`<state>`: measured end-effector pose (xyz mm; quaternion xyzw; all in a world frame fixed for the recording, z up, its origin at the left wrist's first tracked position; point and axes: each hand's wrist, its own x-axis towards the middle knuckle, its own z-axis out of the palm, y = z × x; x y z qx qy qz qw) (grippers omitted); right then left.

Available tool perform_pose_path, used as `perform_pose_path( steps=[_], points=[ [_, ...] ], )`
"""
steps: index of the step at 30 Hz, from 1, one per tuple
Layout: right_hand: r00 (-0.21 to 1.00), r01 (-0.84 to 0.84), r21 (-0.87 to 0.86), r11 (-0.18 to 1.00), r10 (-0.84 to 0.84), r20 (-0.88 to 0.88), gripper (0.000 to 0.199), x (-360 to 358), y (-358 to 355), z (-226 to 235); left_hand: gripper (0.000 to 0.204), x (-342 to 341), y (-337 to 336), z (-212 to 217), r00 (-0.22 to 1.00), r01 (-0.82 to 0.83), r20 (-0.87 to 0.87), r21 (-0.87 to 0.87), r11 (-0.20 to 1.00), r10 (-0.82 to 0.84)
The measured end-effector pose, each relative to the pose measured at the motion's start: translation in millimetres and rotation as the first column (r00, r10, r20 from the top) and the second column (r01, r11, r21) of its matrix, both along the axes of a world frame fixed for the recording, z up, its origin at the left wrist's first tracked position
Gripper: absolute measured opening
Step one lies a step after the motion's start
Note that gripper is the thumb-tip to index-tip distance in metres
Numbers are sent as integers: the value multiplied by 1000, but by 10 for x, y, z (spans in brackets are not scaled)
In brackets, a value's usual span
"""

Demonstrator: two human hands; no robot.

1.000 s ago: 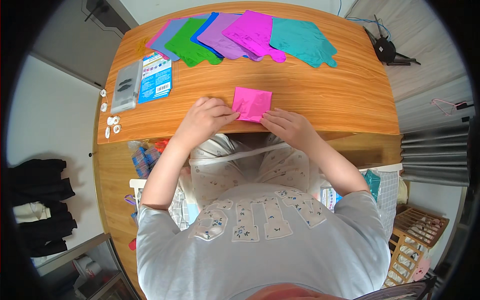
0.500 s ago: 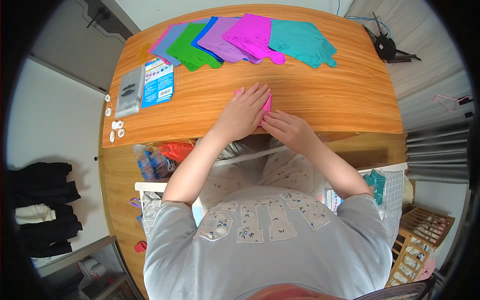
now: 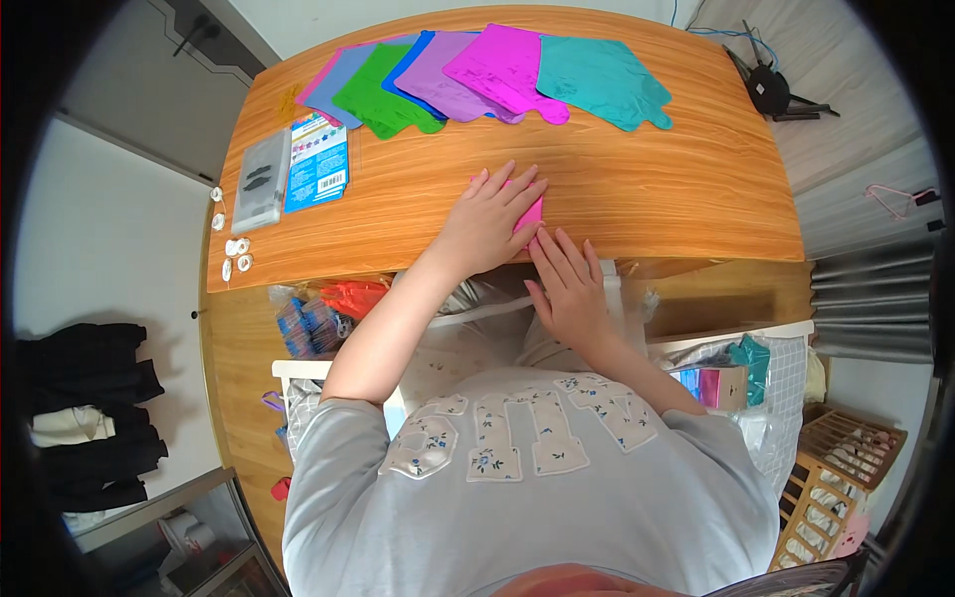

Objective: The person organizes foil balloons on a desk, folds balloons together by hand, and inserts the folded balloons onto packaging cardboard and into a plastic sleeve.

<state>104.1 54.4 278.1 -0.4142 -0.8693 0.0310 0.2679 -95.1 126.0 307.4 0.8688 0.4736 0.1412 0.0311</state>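
Beneath my left hand (image 3: pixel 485 221) lies a small folded piece of bright pink foil (image 3: pixel 533 212), flat on the wooden table near its front edge. The left hand presses on it with the fingers stretched out and slightly spread, hiding most of it. At the piece's lower right corner, my right hand (image 3: pixel 574 298) has its fingers extended and apart. Its fingertips rest at the table edge next to the foil, while the palm hangs over my lap. I cannot tell whether those fingertips touch the foil.
Flat foil pieces with tabs, among them a teal one (image 3: pixel 602 82) and a green one (image 3: pixel 383 97), overlap along the table's far side (image 3: pixel 696 149). At the left lie a blue printed card (image 3: pixel 317 169), a clear plastic case (image 3: pixel 261 184) and several white rolls (image 3: pixel 239 246).
My right hand has slid back off the foil toward me, and its fingers have straightened and spread. The left hand stays pressed on the foil, its fingers a little wider apart.
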Motion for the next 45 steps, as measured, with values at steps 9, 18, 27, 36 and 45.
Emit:
perform_pose_path(
  steps=[9, 18, 27, 36, 45],
  points=[
    [998, -60, 53, 997, 58, 38, 41, -42, -191, 214, 61, -157, -342, 38, 936, -43, 345, -73, 996, 65],
    [989, -142, 80, 987, 146, -37, 32, -294, -401, 136, 32, -615, -1788, -231, 401, -92, 705, -604, 792, 584],
    [959, -260, 108, 960, 270, -90, 32, -687, -732, 64, 29, -604, -1910, -447, -20, 135, 675, -729, 671, 738],
    [918, -314, -122, 942, 268, -293, 39, -803, -216, 582, 18, -797, -1675, -242, 138, 82, 817, -573, 815, 560],
    [699, -713, -656, 246, 173, -694, 42, -957, 80, 994, 13, -1103, -1926, 230, 695, -49, 656, -366, 929, 295]
  ],
)
